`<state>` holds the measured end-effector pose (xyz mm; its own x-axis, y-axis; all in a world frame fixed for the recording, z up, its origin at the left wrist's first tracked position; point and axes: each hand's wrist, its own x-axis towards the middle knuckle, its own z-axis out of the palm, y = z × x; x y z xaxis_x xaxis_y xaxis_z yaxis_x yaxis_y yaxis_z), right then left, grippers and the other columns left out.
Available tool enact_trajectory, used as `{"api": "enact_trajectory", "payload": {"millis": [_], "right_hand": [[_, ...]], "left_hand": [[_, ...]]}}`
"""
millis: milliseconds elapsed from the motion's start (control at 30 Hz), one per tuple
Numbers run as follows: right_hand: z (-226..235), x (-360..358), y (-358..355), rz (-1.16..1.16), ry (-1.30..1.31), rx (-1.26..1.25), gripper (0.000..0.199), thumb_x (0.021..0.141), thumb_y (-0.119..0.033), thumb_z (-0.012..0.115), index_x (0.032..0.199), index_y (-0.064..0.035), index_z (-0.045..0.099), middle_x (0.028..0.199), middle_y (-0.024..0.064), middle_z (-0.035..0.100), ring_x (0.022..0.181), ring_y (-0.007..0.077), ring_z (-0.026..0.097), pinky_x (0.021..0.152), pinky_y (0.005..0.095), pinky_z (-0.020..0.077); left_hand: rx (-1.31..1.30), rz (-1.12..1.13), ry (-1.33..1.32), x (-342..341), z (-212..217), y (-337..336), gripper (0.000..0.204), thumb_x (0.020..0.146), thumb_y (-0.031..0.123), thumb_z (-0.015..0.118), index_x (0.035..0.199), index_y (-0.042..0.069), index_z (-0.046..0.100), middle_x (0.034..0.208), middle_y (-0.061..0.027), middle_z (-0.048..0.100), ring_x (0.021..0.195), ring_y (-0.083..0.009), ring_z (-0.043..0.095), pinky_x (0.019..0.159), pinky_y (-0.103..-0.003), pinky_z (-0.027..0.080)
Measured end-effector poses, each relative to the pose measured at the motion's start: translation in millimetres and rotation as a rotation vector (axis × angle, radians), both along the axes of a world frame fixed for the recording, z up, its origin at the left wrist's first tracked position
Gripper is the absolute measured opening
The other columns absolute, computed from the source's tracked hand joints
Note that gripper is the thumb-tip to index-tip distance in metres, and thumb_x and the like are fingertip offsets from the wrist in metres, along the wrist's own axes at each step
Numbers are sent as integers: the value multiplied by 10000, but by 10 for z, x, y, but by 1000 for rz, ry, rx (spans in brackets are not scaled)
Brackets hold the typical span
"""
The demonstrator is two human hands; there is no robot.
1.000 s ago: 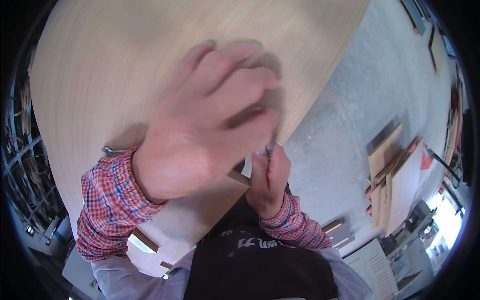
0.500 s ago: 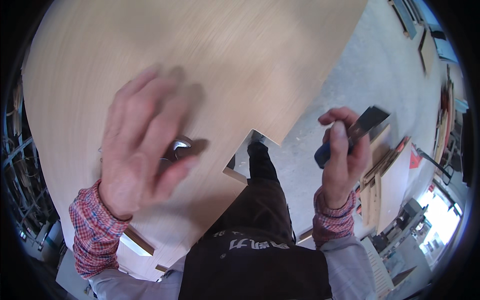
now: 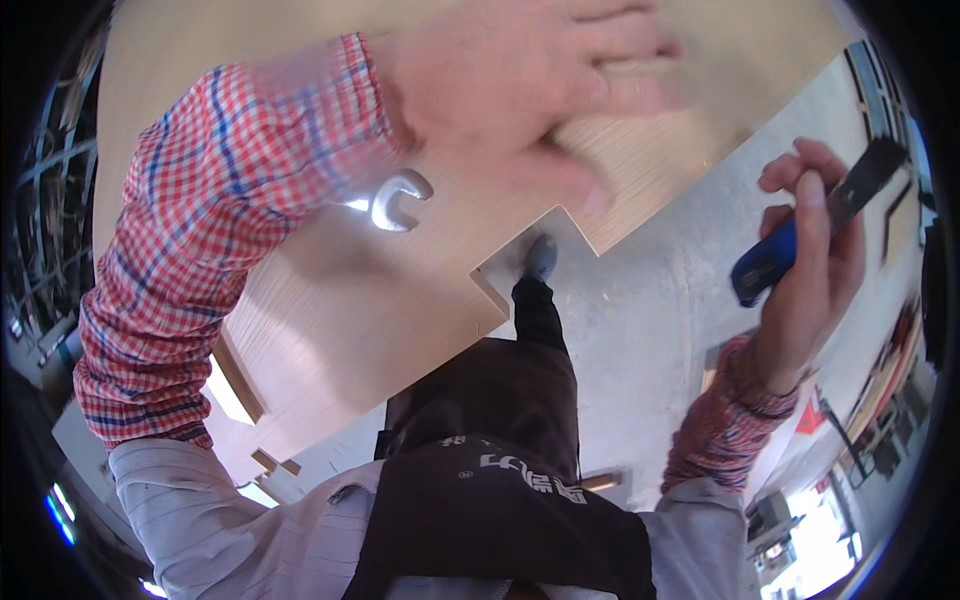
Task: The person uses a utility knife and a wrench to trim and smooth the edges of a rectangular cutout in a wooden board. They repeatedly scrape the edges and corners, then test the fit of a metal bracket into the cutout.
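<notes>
- Left hand (image 3: 520, 90): palm-down over the panel, fingers spread, nothing gripped; blurred, so contact cannot be told.
- Right hand (image 3: 830, 235): curled around the blue-handled tool (image 3: 770, 260), thumb along it, dark blade angled up and away; off the panel's edge, above the floor (image 3: 640, 330).
- Handling, my judgement: keep the left palm flat and light, fingers clear of the notch's sharp-looking corners. Hold the blade well apart until the bare hand is out of its path; then a low angle should spare the face.
- Spanner (image 3: 387, 208): lies on the panel by the left sleeve (image 3: 240, 160), open end showing; best kept out of the hand's sweep.
- Panel (image 3: 350, 310): wood-grained, the surface under the left hand, square notch in its near edge; a shoe (image 3: 541, 257) shows through the gap.
- Count: two hands, one blue-handled tool, one spanner, one panel, one notch in that edge, one shoe in view.
</notes>
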<state>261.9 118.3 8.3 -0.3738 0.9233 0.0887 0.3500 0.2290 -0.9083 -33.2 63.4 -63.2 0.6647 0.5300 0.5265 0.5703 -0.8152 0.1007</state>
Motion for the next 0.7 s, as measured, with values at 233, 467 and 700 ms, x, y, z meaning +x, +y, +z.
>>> {"api": "enact_trajectory", "payload": {"millis": [233,467,700], "right_hand": [[-42,-406,962,445,-328,424,300,998,-236,622,1230,-51,664,863,33,675,772,128,627,643,259,454],[86,-1150,830,567,-392,777,257,874,-92,670,1088,46,634,863,150,658,763,295,630,722,384,491],[-236,-1212,1117,770,-1,1023,442,885,-114,680,1277,60,578,1054,199,678,975,332,675,900,380,526]], "left_hand": [[-258,693,122,-82,643,-615,533,920,299,668,1342,-2,546,1323,-261,538,1213,-441,544,1031,-500,471],[-594,1049,353,305,1043,-2010,519,810,141,746,1295,16,612,1348,-197,573,1201,-416,610,995,-457,538],[-506,1029,432,273,911,-2043,402,697,-113,681,1073,9,610,1038,-116,588,913,-303,625,740,-404,556]]}}
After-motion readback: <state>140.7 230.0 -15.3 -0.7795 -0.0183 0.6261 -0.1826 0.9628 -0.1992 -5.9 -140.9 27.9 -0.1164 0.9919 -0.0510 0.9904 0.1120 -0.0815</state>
